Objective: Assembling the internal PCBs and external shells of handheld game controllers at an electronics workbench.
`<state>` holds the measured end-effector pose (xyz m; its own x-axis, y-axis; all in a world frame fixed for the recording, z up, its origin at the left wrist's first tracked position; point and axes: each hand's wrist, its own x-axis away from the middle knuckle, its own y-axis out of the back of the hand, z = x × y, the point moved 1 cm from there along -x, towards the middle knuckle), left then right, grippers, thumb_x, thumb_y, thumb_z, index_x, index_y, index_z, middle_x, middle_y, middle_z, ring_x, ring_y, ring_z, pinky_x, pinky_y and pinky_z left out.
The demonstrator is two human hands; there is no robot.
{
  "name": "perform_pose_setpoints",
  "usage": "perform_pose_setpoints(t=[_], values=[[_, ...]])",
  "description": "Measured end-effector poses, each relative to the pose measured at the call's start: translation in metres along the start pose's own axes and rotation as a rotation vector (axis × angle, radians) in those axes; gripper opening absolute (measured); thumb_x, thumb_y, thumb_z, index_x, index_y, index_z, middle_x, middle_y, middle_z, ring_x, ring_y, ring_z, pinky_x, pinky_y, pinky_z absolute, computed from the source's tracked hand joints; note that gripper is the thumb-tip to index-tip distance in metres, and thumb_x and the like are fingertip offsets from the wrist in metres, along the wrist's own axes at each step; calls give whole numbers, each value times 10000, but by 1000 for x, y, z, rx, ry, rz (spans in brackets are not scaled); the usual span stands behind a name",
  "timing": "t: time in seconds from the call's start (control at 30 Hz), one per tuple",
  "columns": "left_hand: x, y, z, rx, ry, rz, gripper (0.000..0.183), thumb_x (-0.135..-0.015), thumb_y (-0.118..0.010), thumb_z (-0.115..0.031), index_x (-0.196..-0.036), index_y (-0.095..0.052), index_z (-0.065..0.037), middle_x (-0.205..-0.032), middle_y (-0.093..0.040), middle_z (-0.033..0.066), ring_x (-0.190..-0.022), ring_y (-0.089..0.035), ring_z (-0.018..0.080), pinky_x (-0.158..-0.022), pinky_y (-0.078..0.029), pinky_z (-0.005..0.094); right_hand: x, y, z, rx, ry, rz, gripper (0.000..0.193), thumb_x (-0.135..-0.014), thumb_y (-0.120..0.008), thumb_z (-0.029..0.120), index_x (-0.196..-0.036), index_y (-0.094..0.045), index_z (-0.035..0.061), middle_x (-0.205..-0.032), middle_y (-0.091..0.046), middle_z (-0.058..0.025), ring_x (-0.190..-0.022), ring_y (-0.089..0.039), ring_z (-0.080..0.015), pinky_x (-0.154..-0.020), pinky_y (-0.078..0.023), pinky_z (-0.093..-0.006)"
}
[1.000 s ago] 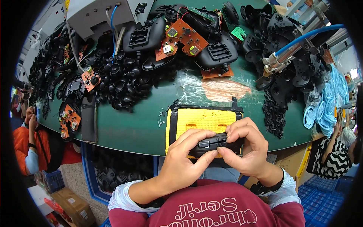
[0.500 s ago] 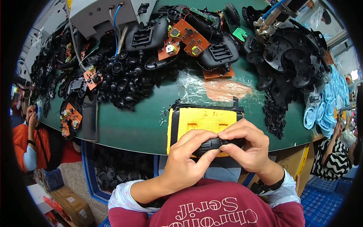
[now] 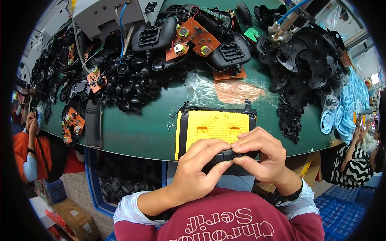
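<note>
Between my two hands, over the near edge of the table, is a black plastic game controller [image 3: 222, 157], partly hidden by my fingers. My left hand [image 3: 203, 166] is closed round its left part, thumb on the near side and fingers on the far side. My right hand [image 3: 262, 156] pinches the right part, its fingertips close to those of the left. Just beyond my hands lies a yellow textured pad [image 3: 215, 119] with black taped edges and two slots cut in it.
Small screws [image 3: 171, 120] lie left of the pad. A heap of small black cup-shaped parts [image 3: 134, 84], orange circuit boards [image 3: 197, 37] and black controller shells [image 3: 299, 56] cover the far table. Blue cables [image 3: 343, 116] hang at the right; a blue crate [image 3: 93, 180] stands below left.
The view has shifted slightly, so the table and pad sit a little higher and further left. My hands keep their hold on the controller, which has turned slightly between my fingers.
</note>
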<state>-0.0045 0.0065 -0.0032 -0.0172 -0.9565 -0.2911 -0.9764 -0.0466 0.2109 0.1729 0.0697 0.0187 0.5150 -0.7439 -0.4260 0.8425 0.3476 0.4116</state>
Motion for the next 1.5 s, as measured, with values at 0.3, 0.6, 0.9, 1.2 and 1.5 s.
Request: perform_pose_setpoints(t=[0.3,0.6,0.9,1.2,1.5], values=[[2,-1,1,12,-13,9,342,-757,-752,-7,-1080,-641,13,-1022,-653,146,-937,-635,302,-820,-499,364,1,3,-8,-24,81,78,261,-686,-834,41,-914,-705,28,-884,-708,-97,-816,-673,-223,-769,-531,-336],[2,-2,1,3,-21,10,336,-760,-753,-6,-1076,-639,23,-1016,-656,150,-927,-639,303,-815,-504,361,10,2,-13,-150,-27,82,309,-697,-833,27,-975,-698,8,-964,-695,-108,-871,-662,-226,-778,-519,-319],[-6,5,-3,-15,2,-1,279,-800,-735,-35,-1059,-655,31,-1037,-672,150,-910,-668,278,-803,-525,335,-3,5,-11,-120,-53,104,357,-687,-838,42,-1009,-686,19,-1011,-685,-122,-912,-654,-251,-831,-510,-359],[6,-8,2,37,-2,-24,305,-855,-704,-73,-1127,-621,37,-1077,-657,168,-1005,-646,295,-879,-509,353,24,0,-12,-69,-80,15,270,-711,-786,-12,-958,-680,0,-969,-706,-154,-893,-682,-266,-809,-530,-331],[-19,10,-17,101,-75,-103,317,-854,-720,-82,-1145,-639,17,-1138,-665,157,-1073,-629,243,-927,-485,332,-3,15,-7,-539,-269,-52,404,-823,-778,161,-1134,-614,-38,-1106,-636,-129,-1021,-604,-187,-916,-463,-310]])
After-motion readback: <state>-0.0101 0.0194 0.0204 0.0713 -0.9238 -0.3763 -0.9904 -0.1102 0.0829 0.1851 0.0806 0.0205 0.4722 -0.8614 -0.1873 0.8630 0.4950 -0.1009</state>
